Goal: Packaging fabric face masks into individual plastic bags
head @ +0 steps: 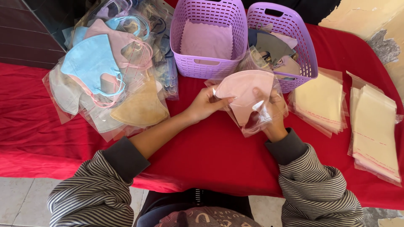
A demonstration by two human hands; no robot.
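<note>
Both hands grasp a pink mask in a clear bag (248,101) just above the red surface (210,155): the left hand (204,105) pinches its left edge, and the right hand (271,113) holds it from behind, fingers showing through the plastic. Right behind it stand two purple baskets (208,33), the right one (290,38) holding more masks. A heap of bagged masks (113,71) lies to the left, and two stacks of empty clear bags (320,101) lie to the right.
</note>
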